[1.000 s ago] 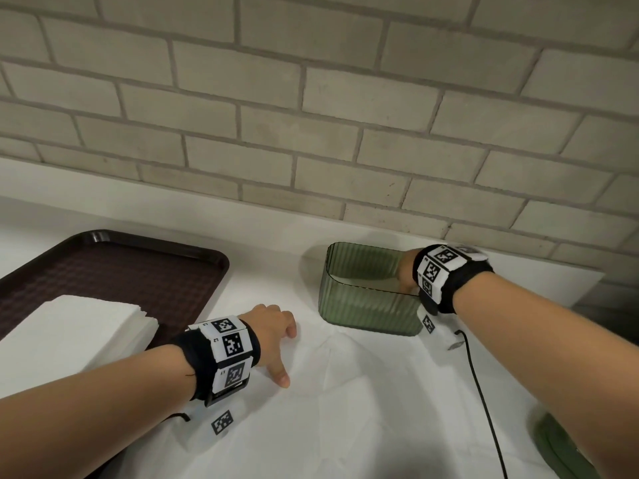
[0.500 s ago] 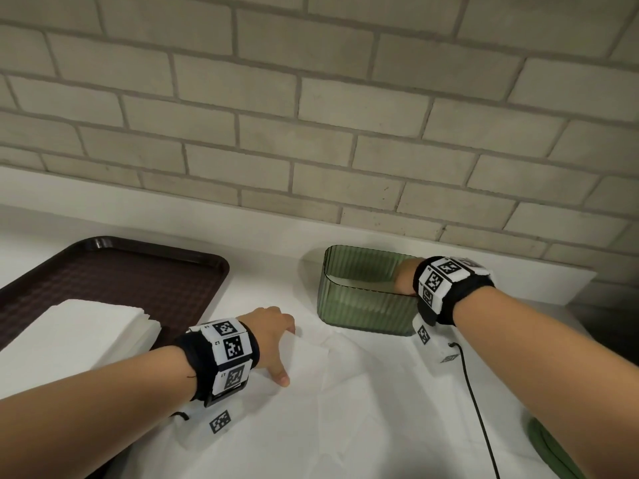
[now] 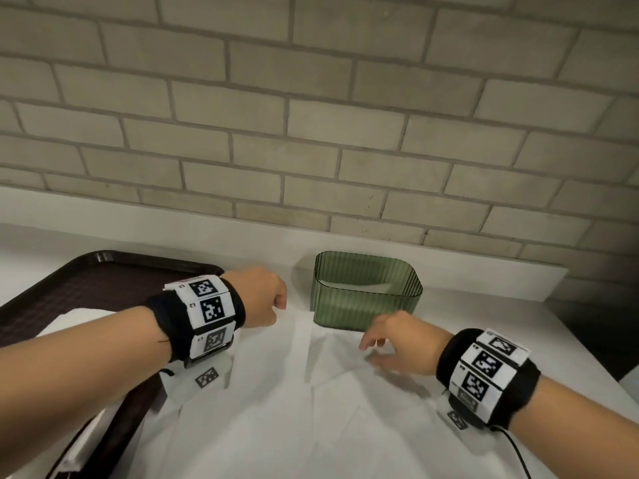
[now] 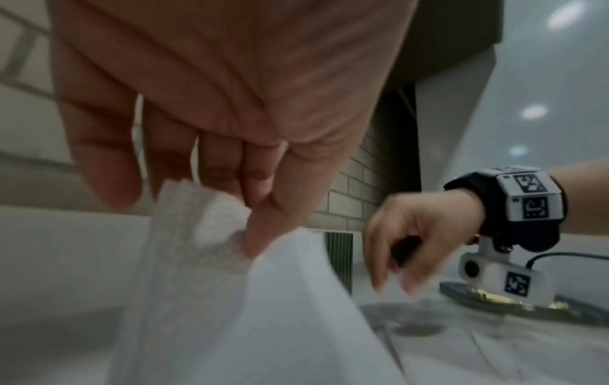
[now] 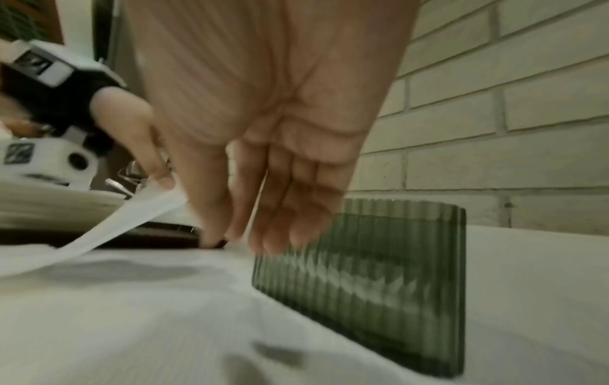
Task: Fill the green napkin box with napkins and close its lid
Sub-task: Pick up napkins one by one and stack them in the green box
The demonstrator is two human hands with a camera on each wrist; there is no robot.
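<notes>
The left hand (image 3: 262, 299) pinched a corner of one unfolded napkin (image 3: 311, 392) spread on the counter; lifting it evenly would likely keep it from tearing. The right hand (image 3: 397, 344), fingers loosely spread and holding nothing, reached for the sheet's other corner. One green napkin box (image 3: 366, 295) stood just behind, lid off, one tray (image 3: 86, 292) at left.

White countertop (image 3: 484, 299) below brick wall, bearing dark brown plastic tray (image 3: 103, 271), ribbed translucent green box (image 3: 366, 305), unfolded white paper napkins (image 3: 311, 409).
</notes>
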